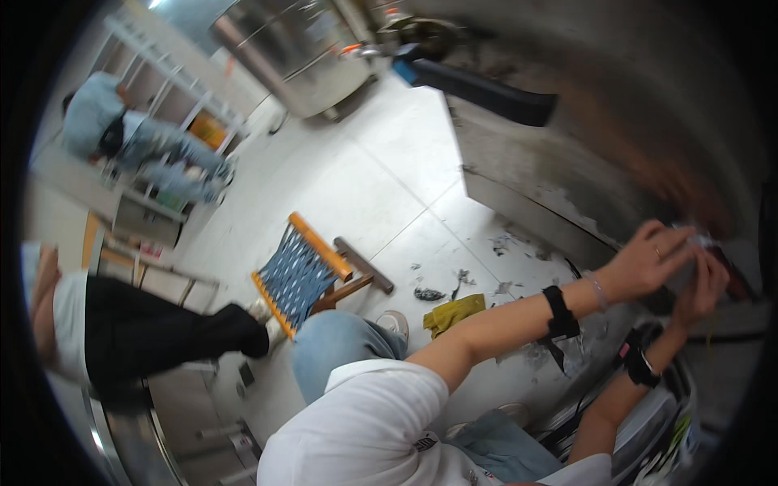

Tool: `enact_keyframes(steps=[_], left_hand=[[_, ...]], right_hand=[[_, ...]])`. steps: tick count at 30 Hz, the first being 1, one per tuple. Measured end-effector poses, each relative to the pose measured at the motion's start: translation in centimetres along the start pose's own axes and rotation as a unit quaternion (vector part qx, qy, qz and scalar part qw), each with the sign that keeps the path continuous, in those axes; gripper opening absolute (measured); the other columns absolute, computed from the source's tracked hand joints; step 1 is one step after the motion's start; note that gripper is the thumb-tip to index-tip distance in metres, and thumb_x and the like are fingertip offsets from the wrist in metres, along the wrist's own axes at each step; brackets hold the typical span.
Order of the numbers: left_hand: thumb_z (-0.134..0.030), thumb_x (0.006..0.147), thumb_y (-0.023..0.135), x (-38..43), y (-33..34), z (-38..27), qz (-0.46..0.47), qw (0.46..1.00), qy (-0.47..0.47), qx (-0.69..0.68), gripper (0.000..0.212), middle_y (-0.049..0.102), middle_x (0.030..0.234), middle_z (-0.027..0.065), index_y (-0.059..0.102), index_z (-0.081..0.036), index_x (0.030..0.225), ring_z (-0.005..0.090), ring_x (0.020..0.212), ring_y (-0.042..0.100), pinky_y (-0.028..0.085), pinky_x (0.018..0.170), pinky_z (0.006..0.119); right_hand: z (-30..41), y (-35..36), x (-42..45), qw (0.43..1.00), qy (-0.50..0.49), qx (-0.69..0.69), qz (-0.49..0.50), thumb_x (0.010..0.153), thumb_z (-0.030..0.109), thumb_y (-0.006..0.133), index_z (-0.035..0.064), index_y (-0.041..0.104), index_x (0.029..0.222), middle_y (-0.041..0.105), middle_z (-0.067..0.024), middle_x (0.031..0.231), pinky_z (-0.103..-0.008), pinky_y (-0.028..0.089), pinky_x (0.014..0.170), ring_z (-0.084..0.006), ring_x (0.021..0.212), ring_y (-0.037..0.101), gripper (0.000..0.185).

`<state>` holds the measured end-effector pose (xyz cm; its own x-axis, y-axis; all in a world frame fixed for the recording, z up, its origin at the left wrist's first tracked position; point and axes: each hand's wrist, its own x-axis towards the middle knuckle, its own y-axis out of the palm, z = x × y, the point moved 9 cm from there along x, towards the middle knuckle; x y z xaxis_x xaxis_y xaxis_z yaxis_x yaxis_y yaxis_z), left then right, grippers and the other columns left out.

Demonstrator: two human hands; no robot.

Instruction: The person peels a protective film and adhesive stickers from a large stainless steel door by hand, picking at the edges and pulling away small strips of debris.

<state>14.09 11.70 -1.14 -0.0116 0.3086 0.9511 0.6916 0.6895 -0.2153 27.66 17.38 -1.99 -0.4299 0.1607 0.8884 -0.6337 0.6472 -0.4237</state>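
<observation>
Both my hands are raised at the right, close together in front of a large metal surface. My left hand [655, 258], with a ring on one finger and a clear band at the wrist, has its fingertips near those of my right hand [702, 288]. A small pale, shiny thing [699, 238] shows at the fingertips; blur hides what it is and which hand has it. Just behind my fingers is a dark red object [732, 267]. Black straps circle both of my forearms near the wrists.
A folding stool [301, 273] with a woven blue seat stands on the tiled floor. Near it lie a yellow-green cloth [453, 314] and dark scraps [429, 294]. A black handle [486, 91] juts out above. One person [158, 328] stands left; another [97, 115] bends at shelves. A steel tank [298, 54] stands behind.
</observation>
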Motion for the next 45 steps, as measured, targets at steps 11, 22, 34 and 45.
enact_keyframes(steps=[11,22,34,45], left_hand=[[-0.011,0.062,0.060,-1.0,1.4,-0.3,-0.107,0.982,0.034,0.152,0.026,0.051,0.105,0.0110,0.061,-0.003,0.087,0.0269,0.098,0.047,0.038,0.080,0.041],[0.003,0.062,0.058,-0.7,3.2,1.0,-0.094,0.989,-0.066,0.091,0.024,0.058,0.097,0.0054,0.062,-0.005,0.084,0.0257,0.097,0.052,0.038,0.081,0.036],[0.010,0.066,0.056,-1.7,3.8,0.8,-0.088,0.981,-0.161,0.062,0.022,0.058,0.092,0.0054,0.061,-0.004,0.083,0.0241,0.086,0.051,0.041,0.073,0.033],[0.009,0.071,0.057,-2.8,4.1,0.4,-0.093,0.971,-0.216,0.043,0.015,0.057,0.091,0.0061,0.060,-0.002,0.080,0.0223,0.082,0.052,0.044,0.065,0.031]], right_hand=[[1.7,0.7,-0.4,0.998,0.031,0.048,-0.039,0.088,0.005,0.049,0.0043,0.060,0.095,0.061,-0.0077,0.103,-0.0360,0.041,0.081,-0.0264,0.089,0.057,0.013],[2.0,0.4,1.5,0.992,0.058,0.091,-0.072,0.083,0.002,0.051,0.0063,0.059,0.088,0.065,-0.0078,0.096,-0.0371,0.041,0.086,-0.0260,0.099,0.058,0.011],[1.4,0.2,1.9,0.983,0.041,0.172,-0.054,0.067,-0.004,0.058,0.0063,0.058,0.087,0.061,-0.0064,0.088,-0.0343,0.044,0.073,-0.0261,0.083,0.055,0.022],[1.1,0.1,0.7,0.978,0.056,0.195,-0.048,0.066,-0.004,0.054,0.0061,0.057,0.086,0.059,-0.0085,0.084,-0.0355,0.045,0.068,-0.0269,0.079,0.053,0.022]])
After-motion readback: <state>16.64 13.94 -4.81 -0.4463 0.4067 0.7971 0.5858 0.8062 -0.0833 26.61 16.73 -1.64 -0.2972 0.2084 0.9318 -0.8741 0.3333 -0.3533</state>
